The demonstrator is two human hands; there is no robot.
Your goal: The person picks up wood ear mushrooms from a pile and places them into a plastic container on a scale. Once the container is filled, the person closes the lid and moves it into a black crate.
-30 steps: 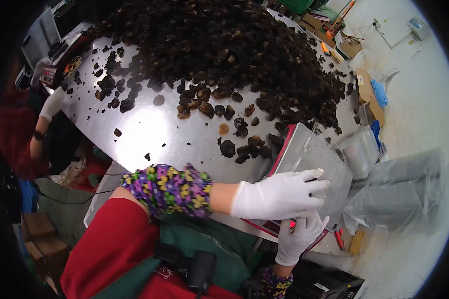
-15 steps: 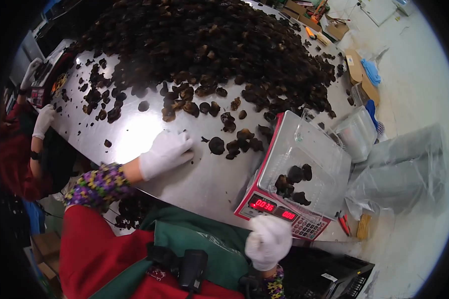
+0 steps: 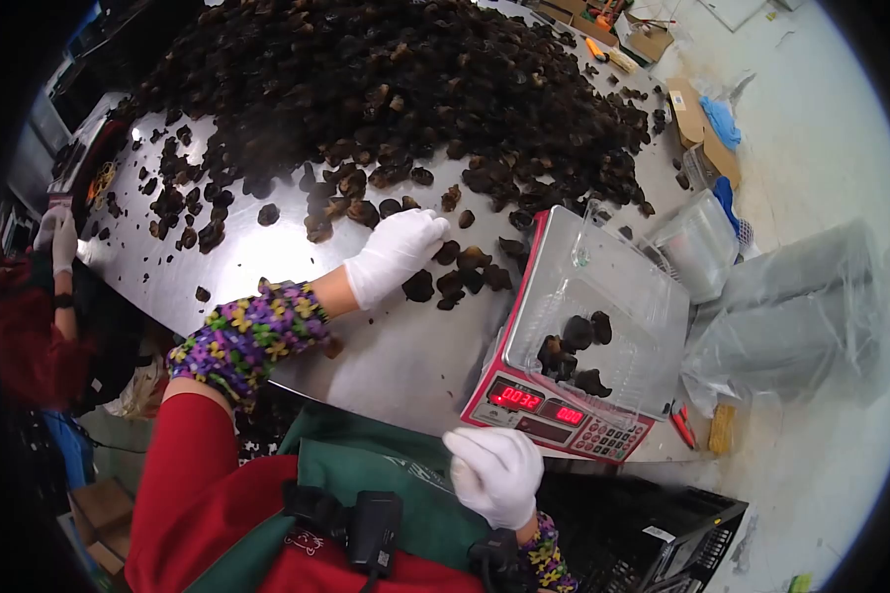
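My left hand (image 3: 400, 259), in a white glove, reaches over the metal table with bent fingers close together beside a small group of dark mushroom pieces (image 3: 473, 259) resembling wood ear. Whatever its fingertips hold, if anything, is hidden. In front of the scale (image 3: 569, 435), my gloved right hand (image 3: 497, 476) is raised with curled fingers; its inside is hidden. A clear plastic tray (image 3: 628, 341) lies on the scale's plate with several mushroom pieces (image 3: 578, 333) in it. The red display reads about 0.032.
A large heap of mushroom pieces (image 3: 396, 89) covers the table's far side. Clear containers (image 3: 700, 247) and a plastic-wrapped stack (image 3: 791, 316) stand right of the scale. Below is a black crate (image 3: 663, 544). At left, a co-worker's gloved hands (image 3: 61, 237) are close together.
My left hand has moved right and forward, toward the small mushroom group. My right hand has shifted left and its fist has loosened a little. The display dropped from about 0.036 to 0.032.
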